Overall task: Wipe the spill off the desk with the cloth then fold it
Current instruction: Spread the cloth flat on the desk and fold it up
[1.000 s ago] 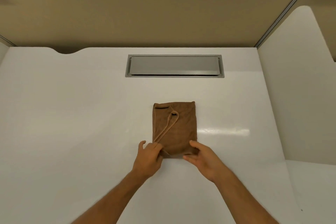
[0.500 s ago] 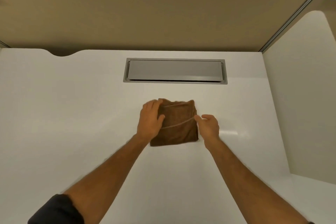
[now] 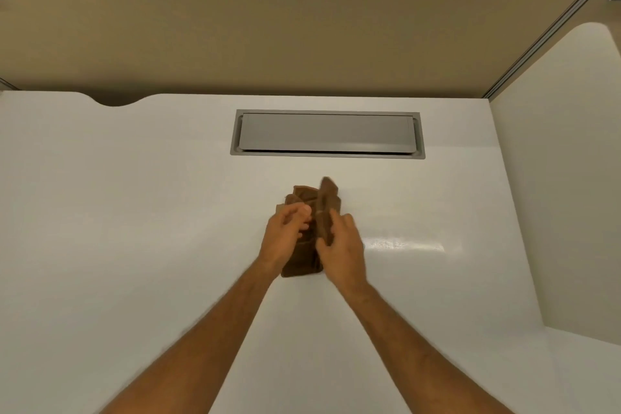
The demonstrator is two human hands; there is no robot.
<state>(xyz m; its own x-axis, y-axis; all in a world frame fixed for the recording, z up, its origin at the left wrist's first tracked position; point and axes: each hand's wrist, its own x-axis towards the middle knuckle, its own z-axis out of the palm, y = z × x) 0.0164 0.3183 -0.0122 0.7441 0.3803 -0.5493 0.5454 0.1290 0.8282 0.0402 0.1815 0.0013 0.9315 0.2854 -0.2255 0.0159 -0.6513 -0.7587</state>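
Observation:
A brown cloth (image 3: 307,200) lies folded small on the white desk (image 3: 134,212), just below the middle of the view. My right hand (image 3: 342,245) grips the cloth's right half and holds it lifted and tilted over toward the left. My left hand (image 3: 285,235) rests on the cloth's left half with its fingers curled at the cloth's middle. Both hands cover much of the cloth. No spill shows on the desk.
A grey metal cable flap (image 3: 327,134) is set into the desk behind the cloth. A tan partition (image 3: 302,27) runs along the back. A white side panel (image 3: 554,195) stands at the right. A glare patch (image 3: 403,244) lies right of my hands.
The cloth was folded from its near edge to the far edge. My right hand has since lifted the right half and swung it leftward; my left hand moved down onto the left half.

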